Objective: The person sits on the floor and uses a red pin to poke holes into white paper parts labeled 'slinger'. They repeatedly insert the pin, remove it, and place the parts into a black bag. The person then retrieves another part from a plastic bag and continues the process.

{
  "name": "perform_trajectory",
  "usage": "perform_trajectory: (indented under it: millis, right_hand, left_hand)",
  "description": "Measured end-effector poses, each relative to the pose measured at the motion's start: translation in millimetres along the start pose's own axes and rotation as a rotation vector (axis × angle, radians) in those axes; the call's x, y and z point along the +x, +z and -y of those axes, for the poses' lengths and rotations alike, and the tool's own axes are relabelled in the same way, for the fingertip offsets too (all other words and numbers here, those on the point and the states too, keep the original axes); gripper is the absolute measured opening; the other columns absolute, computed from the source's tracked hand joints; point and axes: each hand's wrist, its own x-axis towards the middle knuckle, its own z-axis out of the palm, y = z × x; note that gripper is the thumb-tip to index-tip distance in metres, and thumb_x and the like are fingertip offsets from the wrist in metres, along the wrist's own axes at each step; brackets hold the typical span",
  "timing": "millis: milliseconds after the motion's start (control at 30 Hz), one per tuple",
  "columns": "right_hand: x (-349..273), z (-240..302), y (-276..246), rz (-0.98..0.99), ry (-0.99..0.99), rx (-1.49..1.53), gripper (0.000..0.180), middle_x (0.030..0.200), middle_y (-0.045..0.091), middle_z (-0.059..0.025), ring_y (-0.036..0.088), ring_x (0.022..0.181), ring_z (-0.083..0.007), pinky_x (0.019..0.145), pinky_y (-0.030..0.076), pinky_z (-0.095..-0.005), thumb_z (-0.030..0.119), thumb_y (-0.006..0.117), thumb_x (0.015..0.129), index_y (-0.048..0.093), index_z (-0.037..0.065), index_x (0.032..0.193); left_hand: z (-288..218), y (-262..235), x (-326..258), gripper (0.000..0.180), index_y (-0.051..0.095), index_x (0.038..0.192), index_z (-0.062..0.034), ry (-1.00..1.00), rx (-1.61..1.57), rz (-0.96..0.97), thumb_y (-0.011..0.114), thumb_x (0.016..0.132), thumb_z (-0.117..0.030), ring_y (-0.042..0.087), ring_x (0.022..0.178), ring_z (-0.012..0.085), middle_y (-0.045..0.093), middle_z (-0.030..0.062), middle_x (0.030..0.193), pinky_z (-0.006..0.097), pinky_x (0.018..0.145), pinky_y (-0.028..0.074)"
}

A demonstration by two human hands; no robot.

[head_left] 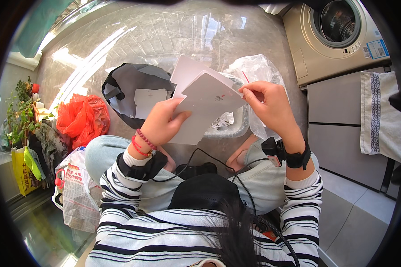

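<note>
My left hand point(164, 123) grips a flat white die-cut card point(209, 95) by its left edge, thumb on top. The card has notched edges and a small printed mark; a second pale layer shows behind it. At the card's right corner, the fingers of my right hand point(266, 101) are pinched together on the edge. A thin red strip point(245, 77) sticks up beside those fingertips; I cannot tell whether it is held. Just beyond my left hand stands a black bag point(120, 109) with a grey lining, holding similar white cards point(148, 101).
Below the card, a plastic-lined bin point(236, 130) holds white scraps, with a clear plastic bag point(258, 66) beside it. Red point(84, 116) and white point(78, 187) plastic bags and potted plants point(22, 107) stand left. A washing machine point(298, 49) and grey cabinets point(334, 107) line the right. A black cable point(205, 150) crosses my lap.
</note>
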Motion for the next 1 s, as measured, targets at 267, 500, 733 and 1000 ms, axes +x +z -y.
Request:
perform_trajectory:
  millis: [267,500,733,1000]
  right_hand:
    - [2,-3,4,-0.085,-0.293,-0.163,0.012,0.090,0.068,-0.0108,0.066,0.075,-0.0260,0.065,0.052,-0.0321,0.009,0.065,0.078,0.068,0.003,0.088]
    - [2,-1,12,0.041,-0.329,-0.056,0.016,0.090,0.067,-0.0109,0.065,0.071,-0.0199,0.065,0.052,-0.0264,-0.001,0.065,0.076,0.065,0.000,0.091]
    - [3,0,15,0.030,-0.350,-0.126,0.017,0.084,0.064,-0.0086,0.061,0.065,-0.0179,0.061,0.050,-0.0270,-0.003,0.064,0.072,0.063,0.001,0.088]
    - [2,5,11,0.196,-0.260,0.148,0.019,0.082,0.064,-0.0077,0.061,0.069,-0.0179,0.061,0.048,-0.0297,-0.001,0.062,0.072,0.065,0.001,0.091]
  left_hand:
    - [4,-3,-2,0.020,0.062,0.098,0.0022,-0.024,0.027,0.046,0.060,0.080,-0.005,0.061,0.077,0.0374,0.063,0.0210,0.087,0.036,0.067,0.048]
    - [2,0,-1,0.020,0.062,0.098,0.0025,0.049,-0.036,0.100,0.060,0.080,-0.004,0.061,0.075,0.0367,0.063,0.0208,0.085,0.036,0.066,0.048]
    - [0,-1,-2,0.020,0.061,0.099,0.0023,0.065,-0.036,0.121,0.060,0.080,-0.004,0.061,0.074,0.0359,0.063,0.0204,0.084,0.035,0.066,0.048]
    - [0,-2,-2,0.019,0.061,0.098,0.0023,0.096,-0.038,0.117,0.061,0.080,-0.003,0.060,0.073,0.0353,0.063,0.0199,0.083,0.035,0.065,0.048]
